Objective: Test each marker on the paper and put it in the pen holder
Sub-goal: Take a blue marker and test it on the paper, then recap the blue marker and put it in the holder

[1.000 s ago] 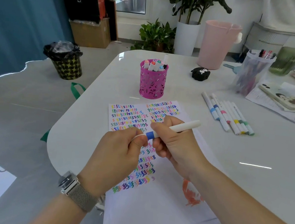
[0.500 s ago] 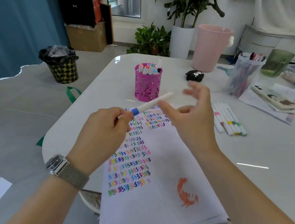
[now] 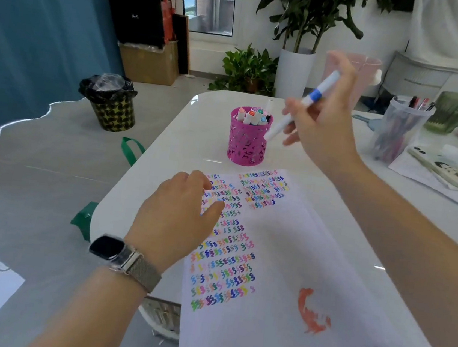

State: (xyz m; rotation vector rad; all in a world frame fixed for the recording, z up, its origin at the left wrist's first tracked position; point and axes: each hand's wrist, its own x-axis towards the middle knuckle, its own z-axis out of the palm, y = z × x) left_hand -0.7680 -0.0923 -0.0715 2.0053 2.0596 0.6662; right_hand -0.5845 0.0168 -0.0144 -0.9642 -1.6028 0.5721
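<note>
My right hand (image 3: 324,124) holds a white marker with a blue band (image 3: 301,107) in the air, tilted, its lower end just right of the pink pen holder (image 3: 246,146). The holder stands on the white table beyond the paper and has several capped markers in it. My left hand (image 3: 180,213), with a watch on the wrist, rests on the left part of the paper (image 3: 283,265), fingers apart and holding nothing. The paper is covered with rows of small coloured squiggles and one orange scribble.
A clear plastic cup of pens (image 3: 398,127), a green glass (image 3: 448,112) and a phone on papers (image 3: 448,169) sit at the table's right. Beyond the table's near-left edge there is floor, with a black-lined bin (image 3: 110,102). Potted plants stand behind the table.
The marker has passed from my left hand to my right, which has lifted it up beside the pen holder. My left hand has dropped onto the paper.
</note>
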